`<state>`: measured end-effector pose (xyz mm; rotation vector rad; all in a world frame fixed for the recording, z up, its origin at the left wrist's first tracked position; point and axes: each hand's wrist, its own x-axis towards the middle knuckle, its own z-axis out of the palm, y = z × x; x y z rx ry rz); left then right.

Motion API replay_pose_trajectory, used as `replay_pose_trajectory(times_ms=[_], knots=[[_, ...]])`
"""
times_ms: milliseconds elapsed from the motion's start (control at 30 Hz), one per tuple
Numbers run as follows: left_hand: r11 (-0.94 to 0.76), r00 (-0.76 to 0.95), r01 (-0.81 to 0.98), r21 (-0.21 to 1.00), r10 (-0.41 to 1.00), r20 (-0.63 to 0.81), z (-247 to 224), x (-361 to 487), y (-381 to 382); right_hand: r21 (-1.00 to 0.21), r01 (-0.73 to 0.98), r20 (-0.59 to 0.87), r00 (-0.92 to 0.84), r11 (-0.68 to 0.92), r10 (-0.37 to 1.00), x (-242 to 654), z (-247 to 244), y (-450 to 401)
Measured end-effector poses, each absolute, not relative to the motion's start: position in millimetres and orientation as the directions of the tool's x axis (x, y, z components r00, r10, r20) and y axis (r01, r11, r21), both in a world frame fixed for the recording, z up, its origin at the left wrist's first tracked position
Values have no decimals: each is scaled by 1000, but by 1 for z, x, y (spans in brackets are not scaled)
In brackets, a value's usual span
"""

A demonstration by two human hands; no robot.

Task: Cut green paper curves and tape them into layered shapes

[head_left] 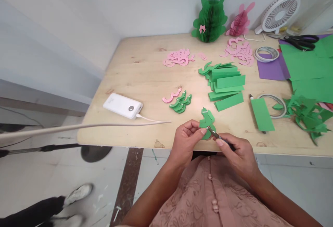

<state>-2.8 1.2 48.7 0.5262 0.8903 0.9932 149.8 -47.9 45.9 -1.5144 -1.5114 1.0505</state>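
The table [135, 81] bears pink cutouts [180, 57], green strips [230, 82] and a power bank [119, 104].

Curvy-edged green paper cutout [207, 117], near the front edge of the bench [145, 67]
Pale strip near its top; slim dark tool [215, 135] slanting, tip at its lower part.

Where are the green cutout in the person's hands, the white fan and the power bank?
Green cutout [207, 119]: head view, on its upper half.
White fan [280, 15]: head view, on the grille's hub.
Power bank [121, 105]: head view, middle of its top face.
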Motion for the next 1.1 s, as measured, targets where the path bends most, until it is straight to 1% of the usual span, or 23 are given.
replay_pose_trajectory(times_ms=[433,667,1100], knots=[[463,256,-477,746,886,-386,49,-4,1,-896,442,-61,-8,-51,998,151,46,-49],[473,254,-478,740,881,-399,48,-4,0,-900,431,-74,-14,-60,997,149,48,-49],[496,245,-476,726,868,-433,50,-3,2,-862,506,-31,-10,-22,999,150,48,-45]])
